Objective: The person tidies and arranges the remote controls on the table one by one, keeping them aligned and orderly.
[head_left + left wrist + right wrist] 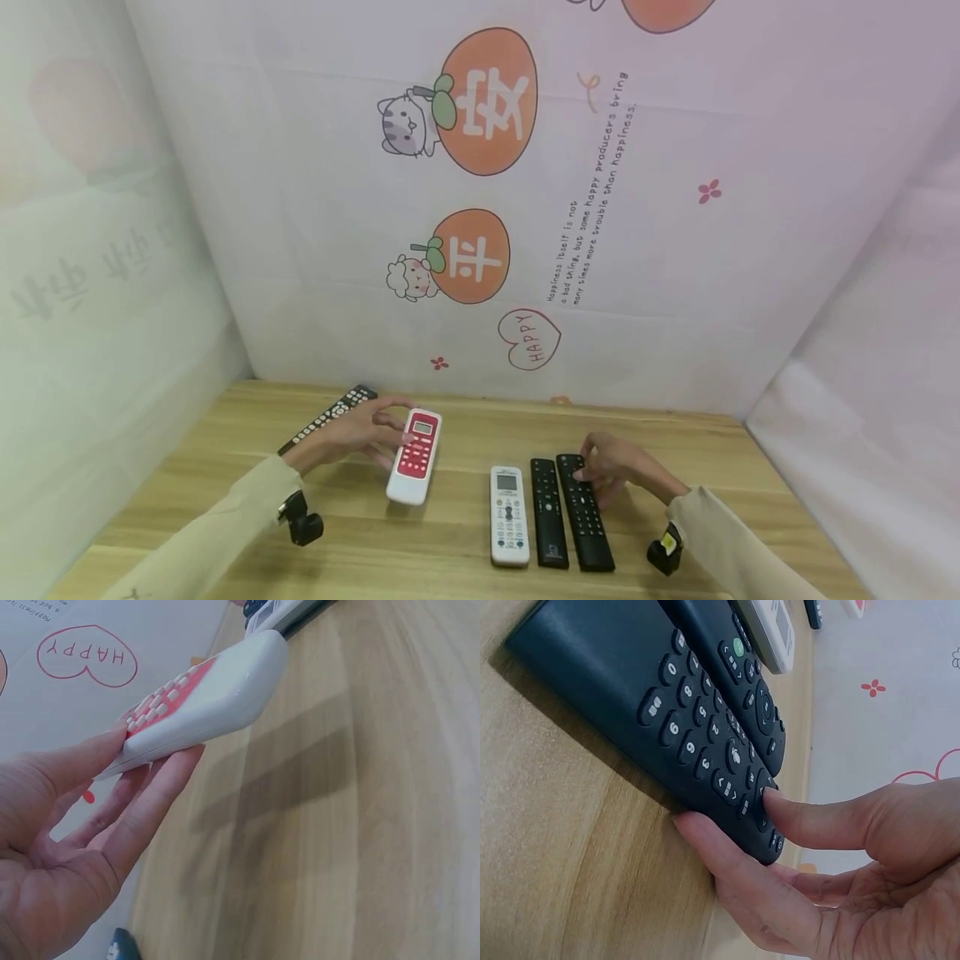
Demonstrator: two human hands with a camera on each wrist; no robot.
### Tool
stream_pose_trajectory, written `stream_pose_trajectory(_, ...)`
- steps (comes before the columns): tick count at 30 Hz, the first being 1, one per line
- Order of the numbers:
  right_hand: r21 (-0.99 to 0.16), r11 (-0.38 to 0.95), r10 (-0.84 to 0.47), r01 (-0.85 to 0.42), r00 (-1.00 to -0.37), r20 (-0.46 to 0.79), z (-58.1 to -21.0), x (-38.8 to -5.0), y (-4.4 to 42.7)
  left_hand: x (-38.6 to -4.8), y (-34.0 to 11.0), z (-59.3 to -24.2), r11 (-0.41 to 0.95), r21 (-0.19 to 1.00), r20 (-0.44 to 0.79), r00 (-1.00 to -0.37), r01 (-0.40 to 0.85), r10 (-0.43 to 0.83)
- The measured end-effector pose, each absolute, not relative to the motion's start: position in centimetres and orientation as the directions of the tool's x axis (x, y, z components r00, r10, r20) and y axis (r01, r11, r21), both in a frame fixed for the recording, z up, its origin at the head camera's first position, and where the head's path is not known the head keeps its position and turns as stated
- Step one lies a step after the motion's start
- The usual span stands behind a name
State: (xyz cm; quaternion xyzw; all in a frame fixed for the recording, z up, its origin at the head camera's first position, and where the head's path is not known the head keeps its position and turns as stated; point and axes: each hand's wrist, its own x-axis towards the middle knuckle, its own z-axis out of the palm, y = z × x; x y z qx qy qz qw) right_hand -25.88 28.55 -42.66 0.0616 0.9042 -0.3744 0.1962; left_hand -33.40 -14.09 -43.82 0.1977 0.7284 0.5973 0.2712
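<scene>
My left hand (360, 432) pinches a white remote control with a red button panel (417, 454) and a small screen. In the left wrist view this remote (217, 694) is tilted in the air, thumb on its face and fingers beneath, its shadow on the wood. At the right, my right hand (617, 467) grips the far end of a black remote (585, 517). The right wrist view shows the thumb on its buttons and a finger along its side, with the black remote (615, 682) lying on or close to the table.
A second black remote (549, 512) and a white remote with a grey screen (509, 517) lie side by side, left of the gripped black one. Behind my left wrist is another black remote (330, 414). The wooden table (375, 558) ends at white printed cloth walls (337, 208).
</scene>
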Motion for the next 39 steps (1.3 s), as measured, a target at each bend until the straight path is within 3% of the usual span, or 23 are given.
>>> stream_pose_trajectory(25, -0.646, 0.710, -0.018, 0.279, -0.910, -0.414, -42.7, -26.1, 28.3, -31.0, -11.1, -46.3, 0.121, 0.986, -0.166, -0.767, -0.115, 0.620)
stream_pose_trajectory(39, -0.670, 0.696, -0.050, 0.257, -0.914, -0.403, -43.0, -26.2, 28.7, -29.4, -9.0, -47.0, 0.152, 0.983, -0.174, -0.771, -0.101, 0.613)
